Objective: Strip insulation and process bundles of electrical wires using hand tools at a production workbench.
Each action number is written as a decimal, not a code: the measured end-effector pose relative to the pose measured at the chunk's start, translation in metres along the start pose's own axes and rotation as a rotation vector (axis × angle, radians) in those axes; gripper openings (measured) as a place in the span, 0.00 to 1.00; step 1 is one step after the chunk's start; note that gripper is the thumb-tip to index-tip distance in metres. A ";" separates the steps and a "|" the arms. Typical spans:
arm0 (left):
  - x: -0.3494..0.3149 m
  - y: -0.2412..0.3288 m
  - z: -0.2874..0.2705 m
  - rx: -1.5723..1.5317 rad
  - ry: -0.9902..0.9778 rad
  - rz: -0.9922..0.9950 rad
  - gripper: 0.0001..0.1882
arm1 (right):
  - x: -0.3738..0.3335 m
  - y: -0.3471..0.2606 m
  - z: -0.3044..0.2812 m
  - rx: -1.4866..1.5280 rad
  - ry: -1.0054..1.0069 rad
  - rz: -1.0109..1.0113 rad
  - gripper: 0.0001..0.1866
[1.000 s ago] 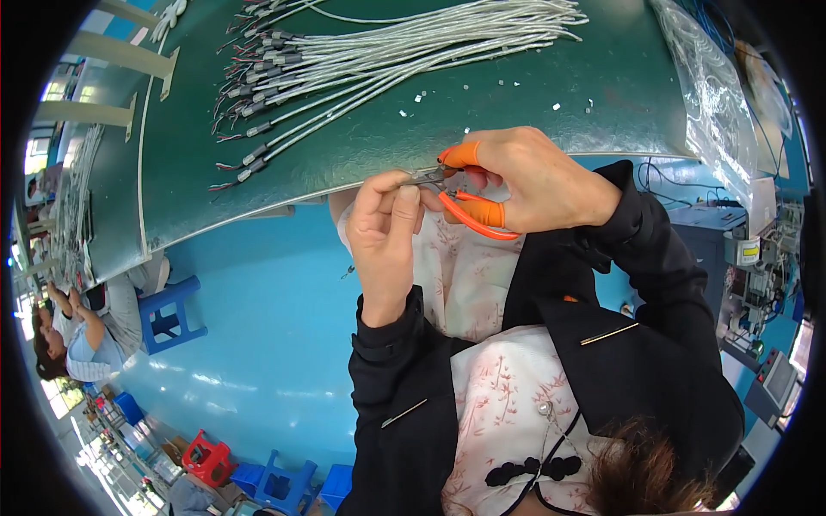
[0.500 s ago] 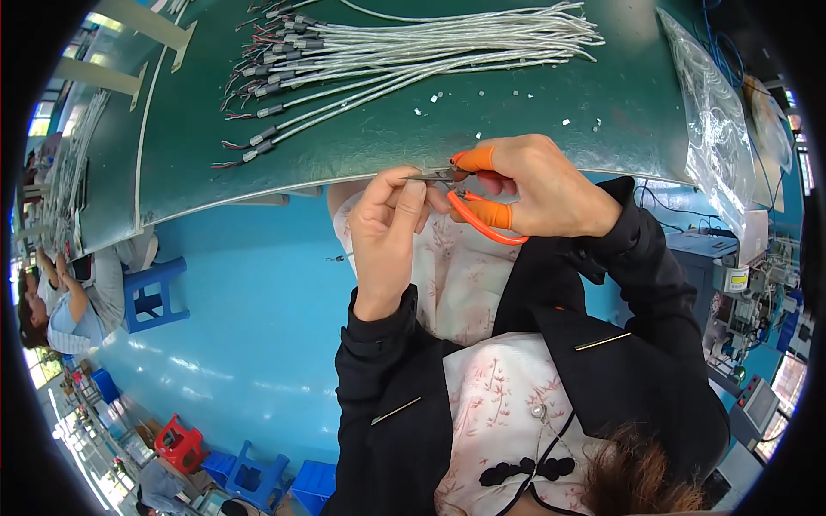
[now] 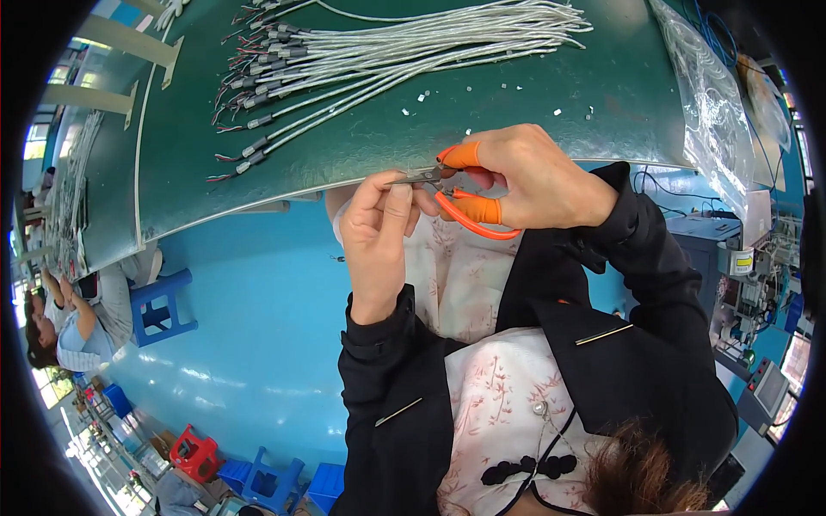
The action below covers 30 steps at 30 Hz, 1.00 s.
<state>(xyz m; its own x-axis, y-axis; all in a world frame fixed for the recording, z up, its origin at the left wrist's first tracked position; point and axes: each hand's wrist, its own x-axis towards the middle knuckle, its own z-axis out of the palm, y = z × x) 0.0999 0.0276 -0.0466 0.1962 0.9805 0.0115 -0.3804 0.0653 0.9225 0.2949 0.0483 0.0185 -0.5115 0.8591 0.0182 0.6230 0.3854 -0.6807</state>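
Blue floor (image 3: 249,292) spreads below the green table (image 3: 344,142), where cables (image 3: 430,39) lie bunched. By the table's edge, my right hand (image 3: 544,182) is curled around the pliers (image 3: 469,224), and my left hand (image 3: 379,239) is pinched together at their tip; what, if anything, it holds I can't tell

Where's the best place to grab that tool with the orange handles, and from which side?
Probably by its orange handles, coming from the right, as the right hand does. The long, curved handles reach that way, while the narrow metal tips point left, at the left hand.
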 end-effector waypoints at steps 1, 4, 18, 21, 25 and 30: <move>0.000 0.000 0.001 0.001 0.005 0.001 0.08 | 0.000 0.001 0.001 0.006 0.004 0.006 0.19; -0.001 0.000 0.006 0.042 0.007 0.034 0.07 | -0.001 0.008 0.004 0.027 0.063 -0.037 0.19; 0.006 0.006 0.013 0.009 -0.011 -0.011 0.07 | -0.004 0.006 -0.012 -0.038 -0.022 0.019 0.20; 0.006 0.005 0.014 0.014 0.012 0.005 0.07 | -0.001 0.013 -0.006 -0.006 0.087 -0.086 0.19; 0.006 0.009 0.018 0.015 0.008 0.018 0.07 | -0.001 0.013 -0.010 -0.003 0.117 -0.127 0.18; 0.006 0.007 0.015 0.010 -0.004 0.000 0.07 | -0.003 0.013 -0.010 -0.012 0.047 -0.073 0.18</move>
<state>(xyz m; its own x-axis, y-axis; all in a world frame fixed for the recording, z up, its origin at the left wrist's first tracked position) 0.1121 0.0313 -0.0343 0.1999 0.9797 0.0130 -0.3713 0.0634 0.9263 0.3104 0.0542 0.0169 -0.5276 0.8434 0.1018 0.5926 0.4512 -0.6672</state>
